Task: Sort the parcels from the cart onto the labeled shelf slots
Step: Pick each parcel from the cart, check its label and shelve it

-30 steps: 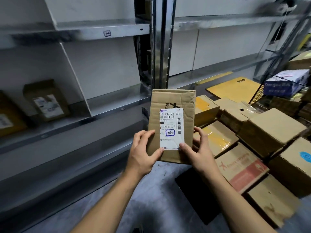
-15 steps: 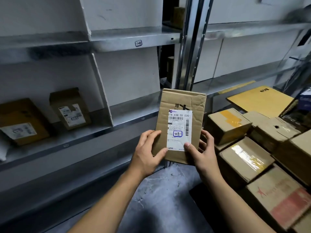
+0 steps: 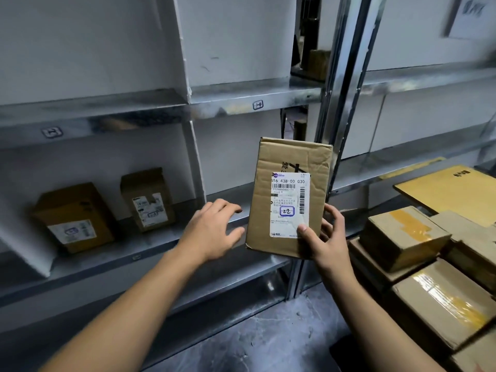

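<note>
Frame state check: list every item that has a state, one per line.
Labelled parcel: sealed, held upright off the shelf, label marked 22 facing camera.
Right hand: grips the parcel's lower right edge.
Left hand: fingers spread, holds nothing.
Large shelf parcel: closed, standing in left slot.
Small shelf parcel: closed, standing beside it.
Taped box: shut, stacked on other boxes.

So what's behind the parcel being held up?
Fingers of the right hand wrap behind the parcel; past it show the shelf and a metal post. The part of the shelf directly behind is covered.
</note>
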The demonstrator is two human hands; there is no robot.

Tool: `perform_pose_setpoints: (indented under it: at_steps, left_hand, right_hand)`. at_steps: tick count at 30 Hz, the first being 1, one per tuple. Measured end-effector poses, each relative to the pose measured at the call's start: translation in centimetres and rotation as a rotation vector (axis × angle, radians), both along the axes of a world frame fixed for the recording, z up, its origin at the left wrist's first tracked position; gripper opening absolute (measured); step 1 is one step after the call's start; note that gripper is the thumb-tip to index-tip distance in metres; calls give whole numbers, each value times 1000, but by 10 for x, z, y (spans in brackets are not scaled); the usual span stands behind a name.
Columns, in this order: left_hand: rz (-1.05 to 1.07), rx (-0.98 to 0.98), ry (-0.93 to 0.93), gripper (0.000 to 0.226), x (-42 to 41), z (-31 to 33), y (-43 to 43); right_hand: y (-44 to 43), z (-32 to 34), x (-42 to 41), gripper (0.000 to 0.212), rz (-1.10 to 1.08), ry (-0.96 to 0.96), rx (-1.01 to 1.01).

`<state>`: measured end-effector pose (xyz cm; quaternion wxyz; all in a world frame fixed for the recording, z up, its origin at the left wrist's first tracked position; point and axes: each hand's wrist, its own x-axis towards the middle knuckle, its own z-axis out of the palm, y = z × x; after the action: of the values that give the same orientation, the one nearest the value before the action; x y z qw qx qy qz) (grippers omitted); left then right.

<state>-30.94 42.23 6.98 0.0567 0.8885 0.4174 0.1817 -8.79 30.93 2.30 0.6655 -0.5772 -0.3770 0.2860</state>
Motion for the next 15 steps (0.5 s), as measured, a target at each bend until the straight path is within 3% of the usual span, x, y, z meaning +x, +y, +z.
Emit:
perform_pose_setpoints:
  at_steps: [9, 15]
  left_hand:
    - [223, 5, 238, 54, 6, 38, -6]
    - [333, 29, 193, 53, 21, 66, -20]
  right_hand:
    - [14, 19, 23, 66, 95, 6, 39]
    - [23, 47, 46, 70, 167, 4, 63]
